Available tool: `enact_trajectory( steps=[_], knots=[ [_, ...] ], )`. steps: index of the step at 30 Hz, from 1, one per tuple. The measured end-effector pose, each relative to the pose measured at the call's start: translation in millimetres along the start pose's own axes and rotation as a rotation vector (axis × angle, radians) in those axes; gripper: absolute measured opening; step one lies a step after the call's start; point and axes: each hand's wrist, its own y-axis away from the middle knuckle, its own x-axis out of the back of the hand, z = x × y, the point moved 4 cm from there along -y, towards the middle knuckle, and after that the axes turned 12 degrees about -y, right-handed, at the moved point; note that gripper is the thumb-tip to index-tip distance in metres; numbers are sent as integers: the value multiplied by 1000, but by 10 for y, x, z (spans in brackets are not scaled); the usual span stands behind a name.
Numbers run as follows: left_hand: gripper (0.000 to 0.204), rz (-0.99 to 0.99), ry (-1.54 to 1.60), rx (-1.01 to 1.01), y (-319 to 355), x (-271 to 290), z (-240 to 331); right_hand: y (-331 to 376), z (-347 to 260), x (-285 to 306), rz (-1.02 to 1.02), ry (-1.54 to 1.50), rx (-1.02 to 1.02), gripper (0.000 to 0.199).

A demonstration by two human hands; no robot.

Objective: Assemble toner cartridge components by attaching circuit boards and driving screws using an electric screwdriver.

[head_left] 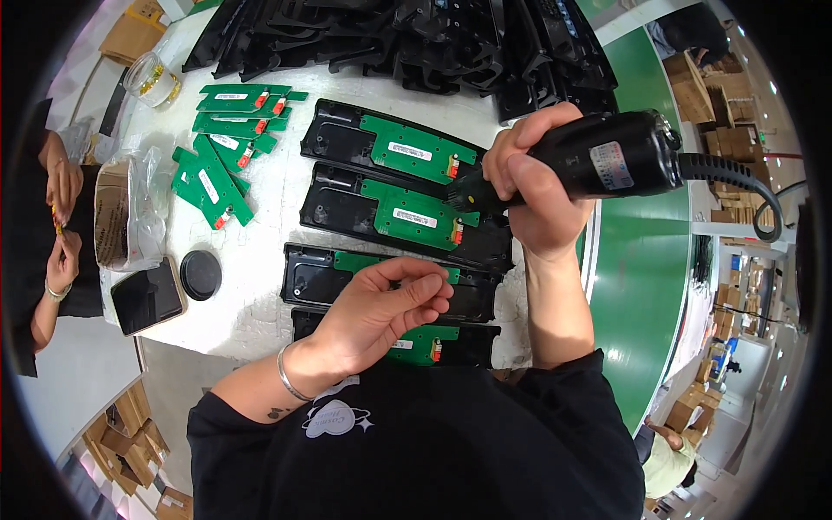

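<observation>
A: Black plastic housings, four of them, lie in a column on the white tabletop (260, 217), each with a green circuit board seated in it. What does the right hand hold?

B: The right hand (533, 186) has its grip clamped around a black electric screwdriver (598, 160), held nearly level, its cable trailing off to the right. The tip end sits over the right end of the second housing (347, 204), at the corner of the second board (416, 215) near its small red component. Whether the tip touches the board cannot be told.

A: And the left hand?

B: The left hand (386, 308) hovers over the third housing (312, 277) and covers part of the third board (360, 260). Thumb and fingertips are pinched together (anything held between them is too small to make out). A silver bracelet sits on that wrist.

A: The remaining housings?

B: The first housing (334, 134) lies farthest from the person; the fourth housing (468, 342) lies nearest, partly hidden under the left hand.

A: Surroundings?

B: Loose green boards (221, 169) are heaped at the left of the tabletop. Near them: a round black lid (200, 275), a phone (146, 296), a clear jar (152, 80). More black parts (399, 35) are stacked at the far edge. Another person's hands (62, 221) are at the far left.
</observation>
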Motion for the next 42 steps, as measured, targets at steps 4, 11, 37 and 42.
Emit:
enact_trajectory(
  steps=[4, 11, 37, 42],
  knots=[
    [13, 65, 54, 21, -10, 28, 52, -65, 82, -35, -38, 90, 18, 16],
    [16, 11, 3, -57, -51, -13, 46, 53, -192, -104, 88, 222, 17, 16],
    [14, -144, 280, -117, -67, 31, -24, 542, -931, -752, -246, -349, 301, 23],
    [39, -214, 200, -46, 38, -251, 8, 487, -855, -668, -157, -285, 315, 23]
  ],
)
